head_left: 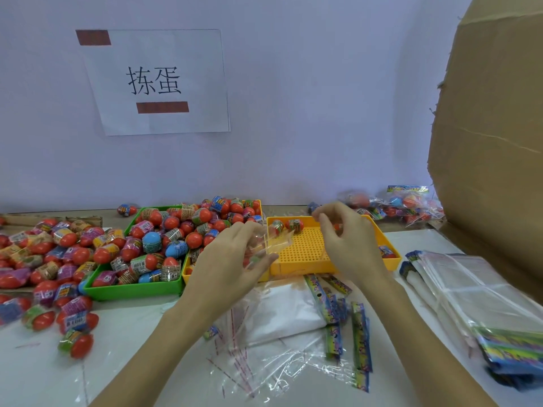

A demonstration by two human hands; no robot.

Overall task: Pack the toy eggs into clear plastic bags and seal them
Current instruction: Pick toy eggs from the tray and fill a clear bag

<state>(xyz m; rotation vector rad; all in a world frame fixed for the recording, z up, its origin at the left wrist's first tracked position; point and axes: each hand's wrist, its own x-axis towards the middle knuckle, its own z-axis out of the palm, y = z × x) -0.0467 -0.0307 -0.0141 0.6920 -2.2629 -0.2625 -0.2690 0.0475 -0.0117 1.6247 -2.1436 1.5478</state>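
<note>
Head view: left hand [232, 257] fingers pinch a clear plastic bag [271, 245]; right hand [343, 233] fingers curl, pinching its far edge, above the yellow tray [305, 267].

Plain pale lilac wall [308, 98] across the back, evenly lit, without hard shadows. Taped to it at a slight tilt, 1 white paper sheet [155, 80] with 2 large black characters, 1 dark red strip at its top left corner and 1 more below the characters. At the right edge, tall brown cardboard sheet [493, 136], leaning in over the work surface, torn along its left side. Below, white table [126, 327] running to the wall, with a brownish band [289, 210] where surface meets wall and a strip of brown cardboard [58, 220] lying flat at far left.
</note>
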